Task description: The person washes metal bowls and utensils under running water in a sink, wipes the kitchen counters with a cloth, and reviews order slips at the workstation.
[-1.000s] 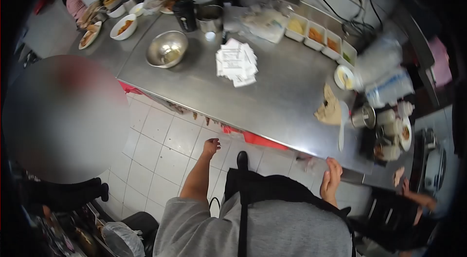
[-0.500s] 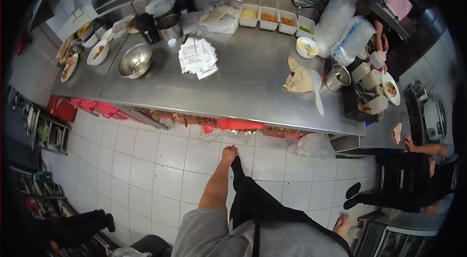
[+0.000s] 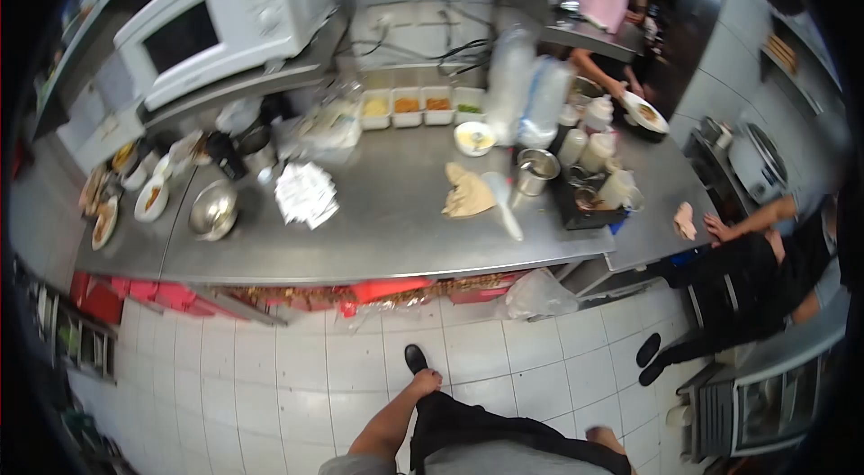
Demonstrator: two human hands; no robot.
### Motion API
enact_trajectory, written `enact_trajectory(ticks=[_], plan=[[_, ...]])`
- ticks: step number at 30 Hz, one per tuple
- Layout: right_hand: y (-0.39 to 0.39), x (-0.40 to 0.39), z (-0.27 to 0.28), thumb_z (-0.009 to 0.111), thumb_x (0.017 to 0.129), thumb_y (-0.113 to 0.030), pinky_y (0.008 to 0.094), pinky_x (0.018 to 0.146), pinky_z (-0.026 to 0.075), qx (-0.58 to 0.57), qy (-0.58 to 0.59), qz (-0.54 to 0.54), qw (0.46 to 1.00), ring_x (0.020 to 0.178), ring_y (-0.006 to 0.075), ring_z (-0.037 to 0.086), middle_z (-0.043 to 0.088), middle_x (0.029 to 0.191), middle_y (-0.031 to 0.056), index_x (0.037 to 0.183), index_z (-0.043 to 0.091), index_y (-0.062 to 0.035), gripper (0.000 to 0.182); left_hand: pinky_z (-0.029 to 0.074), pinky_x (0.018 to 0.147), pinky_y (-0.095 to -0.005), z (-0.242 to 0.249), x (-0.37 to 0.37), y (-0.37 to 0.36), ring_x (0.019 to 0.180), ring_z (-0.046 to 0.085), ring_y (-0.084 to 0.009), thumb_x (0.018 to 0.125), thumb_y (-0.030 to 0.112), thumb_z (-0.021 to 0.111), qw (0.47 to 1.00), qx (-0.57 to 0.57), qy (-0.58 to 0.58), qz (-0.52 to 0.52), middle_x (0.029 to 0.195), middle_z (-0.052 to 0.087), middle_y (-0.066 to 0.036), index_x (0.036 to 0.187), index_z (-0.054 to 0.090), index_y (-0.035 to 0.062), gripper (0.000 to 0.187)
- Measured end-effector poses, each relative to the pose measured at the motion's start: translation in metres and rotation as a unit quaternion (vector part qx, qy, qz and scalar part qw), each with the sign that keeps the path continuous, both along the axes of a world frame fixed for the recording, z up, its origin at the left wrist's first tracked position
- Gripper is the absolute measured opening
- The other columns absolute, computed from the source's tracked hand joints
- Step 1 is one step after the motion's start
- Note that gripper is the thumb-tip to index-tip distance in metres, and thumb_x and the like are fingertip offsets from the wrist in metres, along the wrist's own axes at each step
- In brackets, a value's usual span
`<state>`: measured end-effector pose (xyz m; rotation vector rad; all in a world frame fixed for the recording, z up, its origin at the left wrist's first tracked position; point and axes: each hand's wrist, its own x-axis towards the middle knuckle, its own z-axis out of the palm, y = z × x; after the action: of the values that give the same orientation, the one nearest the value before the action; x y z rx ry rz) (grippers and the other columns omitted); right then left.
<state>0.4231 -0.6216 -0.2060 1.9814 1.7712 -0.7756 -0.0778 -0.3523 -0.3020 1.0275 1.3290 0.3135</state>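
Two hands hang low, well clear of the steel counter. Left hand rests at the black apron, at six o'clock, grip unclear. Right hand, at five o'clock, is blurred, apparently empty. Co-worker's hand braces at three o'clock.

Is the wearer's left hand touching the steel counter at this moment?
Apart. The head view shows the left hand low beside the black apron, with white floor tiles between it and the steel counter edge.
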Motion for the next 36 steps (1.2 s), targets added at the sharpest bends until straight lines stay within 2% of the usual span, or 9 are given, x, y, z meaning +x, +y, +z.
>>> enact_trajectory(ticks=[2, 5, 10, 14, 17, 22, 25, 29, 36], plan=[[0.07, -0.045, 0.035, 0.053, 0.081, -0.025, 0.0453, 0.076, 0.049, 0.106, 0.112, -0.079, 0.985, 0.086, 0.0371, 0.06, 0.065, 0.091, 0.019, 0.094, 0.067, -0.0071, 0.026, 0.052, 0.066, -0.0313, 0.017, -0.003, 0.006, 0.068, 0.063, -0.0197, 0.091, 0.02, 0.041, 1.0, 0.015, -0.013, -0.012, 0.077, 0.063, -0.012, 0.085, 0.06, -0.0033, 0.03], [0.195, -0.114, 0.101, 0.058, 0.08, -0.019, 0.0445, 0.071, 0.048, 0.261, 0.212, 0.032, 0.941, 0.078, 0.0358, 0.06, 0.063, 0.082, 0.0177, 0.093, 0.066, -0.0044, 0.021, 0.051, 0.069, -0.0307, 0.089, 0.006, 0.031, 0.07, 0.064, -0.0191, 0.091, 0.019, 0.041, 0.998, 0.026, -0.062, 0.003, 0.078, 0.063, -0.012, 0.085, 0.059, -0.0038, 0.03], [0.381, -0.207, 0.204, 0.058, 0.074, -0.002, 0.039, 0.077, 0.047, 0.568, 0.284, -0.005, 0.772, 0.091, 0.0349, 0.056, 0.057, 0.097, 0.0166, 0.091, 0.062, -0.0012, 0.018, 0.047, 0.074, -0.0299, 0.22, 0.045, 0.128, 0.079, 0.061, -0.0211, 0.09, 0.015, 0.047, 0.907, 0.415, -0.057, -0.045, 0.081, 0.061, -0.011, 0.081, 0.059, -0.0019, 0.022], [0.487, -0.239, 0.224, 0.053, 0.08, -0.012, 0.0479, 0.081, 0.046, 0.568, 0.093, -0.045, 0.817, 0.105, 0.037, 0.051, 0.053, 0.111, 0.0187, 0.119, 0.051, -0.0034, 0.039, 0.044, 0.08, -0.033, 0.326, 0.086, 0.216, 0.09, 0.056, -0.0268, 0.089, 0.012, 0.051, 0.838, 0.546, 0.003, -0.007, 0.095, 0.058, -0.014, 0.083, 0.058, -0.0017, 0.016], [0.528, -0.245, 0.219, 0.054, 0.08, -0.011, 0.0459, 0.087, 0.045, 0.384, 0.074, -0.079, 0.917, 0.107, 0.0366, 0.05, 0.051, 0.11, 0.0202, 0.128, 0.04, -0.0017, 0.051, 0.039, 0.091, -0.037, 0.355, 0.121, 0.278, 0.104, 0.051, -0.0341, 0.091, 0.014, 0.049, 0.78, 0.624, 0.034, 0.03, 0.107, 0.053, -0.02, 0.094, 0.058, -0.0019, 0.019], [0.527, -0.234, 0.211, 0.051, 0.078, -0.01, 0.0459, 0.084, 0.047, 0.342, 0.08, -0.146, 0.925, 0.105, 0.0366, 0.052, 0.052, 0.11, 0.0207, 0.123, 0.04, 0.0015, 0.047, 0.03, 0.103, -0.0442, 0.3, 0.134, 0.357, 0.125, 0.035, -0.0409, 0.09, 0.023, 0.048, 0.811, 0.553, 0.184, -0.054, 0.138, 0.031, -0.025, 0.125, 0.046, -0.0012, 0.042], [0.508, -0.208, 0.223, 0.047, 0.079, -0.011, 0.0472, 0.083, 0.047, 0.255, 0.139, -0.182, 0.94, 0.098, 0.0408, 0.056, 0.052, 0.11, 0.0236, 0.119, 0.04, 0.0019, 0.043, 0.029, 0.104, -0.0463, 0.287, 0.137, 0.339, 0.126, 0.035, -0.0391, 0.088, 0.028, 0.051, 0.71, 0.619, 0.318, -0.106, 0.14, 0.031, -0.024, 0.128, 0.044, -0.0012, 0.05], [0.458, -0.171, 0.241, 0.046, 0.081, -0.011, 0.0503, 0.08, 0.047, 0.244, 0.204, -0.193, 0.928, 0.089, 0.0477, 0.058, 0.051, 0.108, 0.0294, 0.108, 0.044, 0.0011, 0.03, 0.028, 0.105, -0.0473, 0.278, 0.158, 0.315, 0.128, 0.035, -0.038, 0.084, 0.022, 0.055, 0.738, 0.597, 0.306, -0.071, 0.139, 0.035, -0.023, 0.128, 0.045, 0.0007, 0.05], [0.313, -0.074, 0.226, 0.049, 0.084, -0.019, 0.0484, 0.078, 0.046, 0.3, 0.291, -0.221, 0.881, 0.089, 0.0435, 0.058, 0.06, 0.092, 0.0288, 0.104, 0.053, 0.0018, 0.029, 0.035, 0.101, -0.0448, 0.282, 0.251, 0.268, 0.122, 0.042, -0.0393, 0.071, 0.003, 0.053, 0.748, 0.625, 0.174, -0.143, 0.135, 0.04, -0.021, 0.118, 0.051, 0.0033, 0.047]])
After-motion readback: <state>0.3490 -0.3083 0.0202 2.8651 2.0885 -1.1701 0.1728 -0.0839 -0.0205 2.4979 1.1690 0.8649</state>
